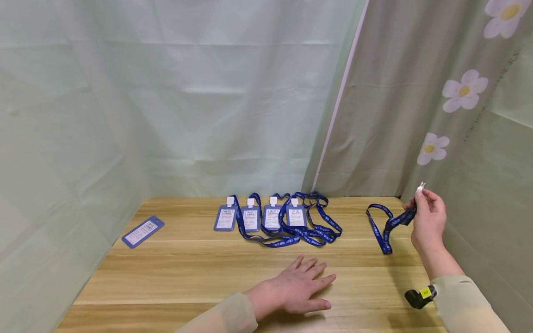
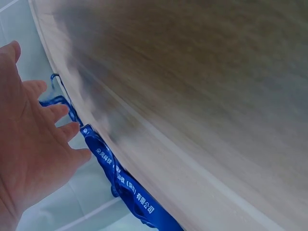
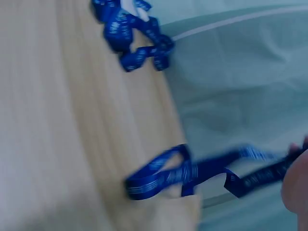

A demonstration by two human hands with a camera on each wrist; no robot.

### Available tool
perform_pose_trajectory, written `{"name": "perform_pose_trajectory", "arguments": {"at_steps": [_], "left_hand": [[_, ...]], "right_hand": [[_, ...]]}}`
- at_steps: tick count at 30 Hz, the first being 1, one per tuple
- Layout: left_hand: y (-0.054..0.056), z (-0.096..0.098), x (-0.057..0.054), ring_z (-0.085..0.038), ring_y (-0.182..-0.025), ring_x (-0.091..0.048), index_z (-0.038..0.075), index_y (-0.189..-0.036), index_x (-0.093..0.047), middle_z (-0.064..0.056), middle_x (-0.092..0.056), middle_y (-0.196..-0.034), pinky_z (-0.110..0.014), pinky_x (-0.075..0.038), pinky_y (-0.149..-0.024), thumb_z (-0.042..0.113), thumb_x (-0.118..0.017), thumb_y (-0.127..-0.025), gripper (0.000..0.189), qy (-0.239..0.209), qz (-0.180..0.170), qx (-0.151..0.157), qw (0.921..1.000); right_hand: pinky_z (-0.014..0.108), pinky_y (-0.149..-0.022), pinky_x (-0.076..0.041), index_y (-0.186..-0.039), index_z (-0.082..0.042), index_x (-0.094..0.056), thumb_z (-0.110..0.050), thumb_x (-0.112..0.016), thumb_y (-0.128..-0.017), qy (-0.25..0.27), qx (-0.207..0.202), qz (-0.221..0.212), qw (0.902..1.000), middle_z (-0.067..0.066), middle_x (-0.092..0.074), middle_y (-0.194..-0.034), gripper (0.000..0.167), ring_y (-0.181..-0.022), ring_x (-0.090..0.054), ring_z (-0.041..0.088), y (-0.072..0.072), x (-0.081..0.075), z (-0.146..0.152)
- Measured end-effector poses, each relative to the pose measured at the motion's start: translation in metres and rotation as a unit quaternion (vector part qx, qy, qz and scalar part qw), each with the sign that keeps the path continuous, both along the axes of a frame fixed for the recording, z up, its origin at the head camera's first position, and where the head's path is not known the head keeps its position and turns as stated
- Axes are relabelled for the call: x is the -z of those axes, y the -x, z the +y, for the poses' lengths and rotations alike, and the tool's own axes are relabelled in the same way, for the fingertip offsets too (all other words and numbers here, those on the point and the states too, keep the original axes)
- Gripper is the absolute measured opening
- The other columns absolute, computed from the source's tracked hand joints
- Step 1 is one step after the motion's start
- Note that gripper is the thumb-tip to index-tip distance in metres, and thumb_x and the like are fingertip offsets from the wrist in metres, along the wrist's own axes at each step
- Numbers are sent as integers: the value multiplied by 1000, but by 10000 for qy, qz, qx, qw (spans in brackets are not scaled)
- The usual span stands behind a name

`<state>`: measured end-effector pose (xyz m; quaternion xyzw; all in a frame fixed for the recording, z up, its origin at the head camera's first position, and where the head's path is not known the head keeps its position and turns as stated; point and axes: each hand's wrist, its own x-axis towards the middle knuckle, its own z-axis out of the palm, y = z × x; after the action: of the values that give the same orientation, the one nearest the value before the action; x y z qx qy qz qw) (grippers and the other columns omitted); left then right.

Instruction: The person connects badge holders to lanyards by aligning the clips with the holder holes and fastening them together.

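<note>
At the right of the head view, my right hand (image 1: 429,217) pinches a blue lanyard (image 1: 389,226) near its white clip (image 1: 420,187), which points up above the fingertips. The strap slopes down from the hand, and its loop reaches the table at the right. In the right wrist view the same lanyard (image 3: 187,173) stretches left from the hand's edge. My left hand (image 1: 301,284), its fingers spread and palm down, is over the front middle of the table and holds nothing. Whether its palm touches the wood cannot be told.
Several blue card holders (image 1: 225,217) with white clips and tangled blue lanyards (image 1: 320,231) lie in a row at the table's back middle. A single card holder (image 1: 143,231) without a strap lies at the left. Pale curtains (image 1: 250,115) enclose the wooden table (image 1: 187,273).
</note>
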<state>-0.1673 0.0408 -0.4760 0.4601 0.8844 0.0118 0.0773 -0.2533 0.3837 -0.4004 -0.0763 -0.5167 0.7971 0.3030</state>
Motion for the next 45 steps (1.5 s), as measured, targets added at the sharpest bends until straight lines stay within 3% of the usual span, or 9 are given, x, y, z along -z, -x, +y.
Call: {"name": "perform_pose_trajectory", "arguments": {"at_steps": [2,4,6,10,12,14,18,28,45], "left_hand": [[0,-2,1,-26,-155,-16,38,-164,-18,-1,-19,-170,-54,-14,-124,73,-21,-101,73,-15,16,-8,10000],[0,-5,2,-27,-155,-16,38,-164,-18,-1,-19,-170,-54,-14,-124,73,-21,-101,73,-34,2,-24,10000],[0,-9,2,-27,-155,-16,37,-164,-18,-2,-18,-170,-55,-13,-123,73,-20,-101,73,-57,-16,-38,10000],[0,-19,2,-30,-155,-17,36,-164,-19,-4,-20,-170,-58,-14,-123,73,-19,-101,73,-118,-73,-62,9999],[0,-24,2,-31,-155,-18,34,-164,-22,-5,-21,-169,-59,-14,-122,72,-19,-101,74,-147,-96,-68,9998],[-1,-29,2,-31,-155,-19,33,-164,-23,-6,-22,-169,-59,-15,-122,72,-19,-102,74,-161,-122,-76,9998],[-2,-36,3,-31,-154,-20,32,-164,-25,-7,-24,-168,-59,-16,-122,71,-22,-102,73,-193,-113,-86,9997],[-2,-52,3,-33,-154,-20,31,-164,-25,-8,-24,-168,-60,-16,-121,71,-21,-102,73,-250,-177,-157,9994],[0,-78,3,-35,-153,-21,27,-164,-26,-10,-24,-168,-63,-15,-121,68,-25,-104,73,-414,-270,-396,9980]], "right_hand": [[16,-65,-52,-119,-5,-66,-13,-69,-99,-1025,363,35,9941,5,-61,-94,22,-75,-59,11,-1,-6,-3],[16,-69,-47,-125,-5,-68,-17,-70,-99,-2643,448,-247,9631,3,-62,-101,28,-84,-56,11,-3,-7,-6],[24,-76,-46,-127,-7,-69,-21,-70,-99,-4479,338,-529,8919,4,-64,-108,32,-93,-57,15,-7,1,-11],[48,-80,-49,-120,-11,-74,-29,-76,-94,-7055,-381,-394,7066,10,-69,-110,32,-98,-61,29,-16,35,-28],[53,-82,-50,-114,-16,-77,-32,-79,-91,-7583,-830,-306,6459,5,-71,-107,29,-98,-62,28,-23,55,-39],[49,-82,-50,-109,-21,-78,-35,-81,-88,-7793,-1238,-285,6137,-4,-69,-102,25,-95,-61,22,-29,72,-49],[43,-81,-48,-103,-28,-78,-38,-82,-87,-7792,-1625,-258,6048,-13,-65,-101,19,-95,-58,15,-41,94,-66],[53,-98,-49,-121,-22,-75,-40,-81,-88,-7329,-2079,-553,6454,-3,-67,-125,38,-118,-60,24,-55,105,-79],[70,-109,-33,-113,-28,-80,-35,-83,-87,-6904,-2283,-572,6841,9,-62,-140,27,-136,-49,40,-65,110,-88]]}}
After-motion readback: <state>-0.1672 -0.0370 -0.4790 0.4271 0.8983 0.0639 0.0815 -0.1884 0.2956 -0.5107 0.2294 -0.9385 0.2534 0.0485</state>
